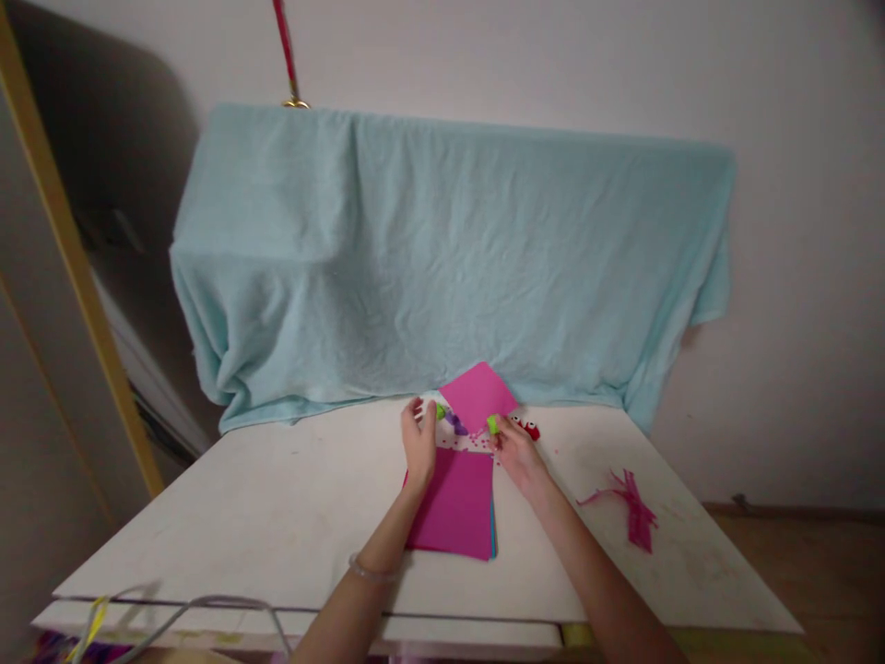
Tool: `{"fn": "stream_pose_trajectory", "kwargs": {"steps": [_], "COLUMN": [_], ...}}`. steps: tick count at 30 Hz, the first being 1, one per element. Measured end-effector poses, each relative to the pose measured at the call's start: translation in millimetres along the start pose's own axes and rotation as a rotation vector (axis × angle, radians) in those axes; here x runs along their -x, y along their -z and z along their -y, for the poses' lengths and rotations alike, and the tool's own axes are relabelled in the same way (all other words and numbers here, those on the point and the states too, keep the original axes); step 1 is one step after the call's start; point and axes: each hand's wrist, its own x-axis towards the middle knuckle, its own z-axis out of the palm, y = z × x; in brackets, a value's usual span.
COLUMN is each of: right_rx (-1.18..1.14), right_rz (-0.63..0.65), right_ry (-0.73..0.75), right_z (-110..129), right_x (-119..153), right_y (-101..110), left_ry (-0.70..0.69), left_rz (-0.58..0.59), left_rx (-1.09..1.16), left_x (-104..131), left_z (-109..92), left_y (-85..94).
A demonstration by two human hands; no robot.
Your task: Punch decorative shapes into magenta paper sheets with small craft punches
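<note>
My right hand (pixel 515 449) pinches a small bright green object (pixel 493 424), too small to name surely, above scattered tiny pink paper bits (pixel 470 443). My left hand (pixel 418 443) is raised over the upper left edge of a stack of magenta paper sheets (pixel 456 503), thumb and fingers apart. Just right of its thumb is another small green object (pixel 441 411); whether they touch is unclear. A purple object (pixel 457 423) lies between the hands. Behind them a pink square sheet (pixel 480 395) lies turned on its corner. Partly hidden by my right hand are small red objects with eye-like dots (pixel 531 430).
Shredded pink paper strips (pixel 637 516) lie on the right of the white table (pixel 277 507). A light blue cloth (pixel 442 267) hangs along the back. At the front left, a grey cable (pixel 221 599) loops over the table edge.
</note>
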Motion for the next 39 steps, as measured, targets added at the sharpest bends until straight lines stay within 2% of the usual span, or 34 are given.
{"fn": "stream_pose_trajectory", "kwargs": {"steps": [2, 4, 6, 9, 12, 20, 28, 39], "right_rx": [0.020, 0.049, 0.066, 0.088, 0.118, 0.183, 0.188, 0.219], "right_rz": [-0.002, -0.002, 0.005, 0.026, 0.050, 0.047, 0.035, 0.070], "right_ry": [0.011, 0.026, 0.032, 0.019, 0.011, 0.026, 0.004, 0.011], "right_z": [0, 0, -1, -2, -3, -3, -3, -1], "right_x": [1, 3, 4, 6, 7, 11, 12, 13], "right_y": [-2, -4, -5, -5, -5, -7, -8, -8], "left_ry": [0.044, 0.060, 0.061, 0.045, 0.024, -0.020, -0.099, -0.071], "left_rz": [0.230, 0.408, 0.519, 0.609, 0.640, 0.616, 0.634, 0.674], "left_rx": [0.049, 0.038, 0.000, -0.033, -0.002, -0.029, -0.062, -0.049], "left_x": [1, 4, 9, 15, 18, 16, 16, 16], "left_z": [2, 1, -1, -2, 1, 13, 8, 7], "left_y": [-2.9, -6.8, -10.9, -15.1, -16.5, -16.3, -10.9, -9.2]}}
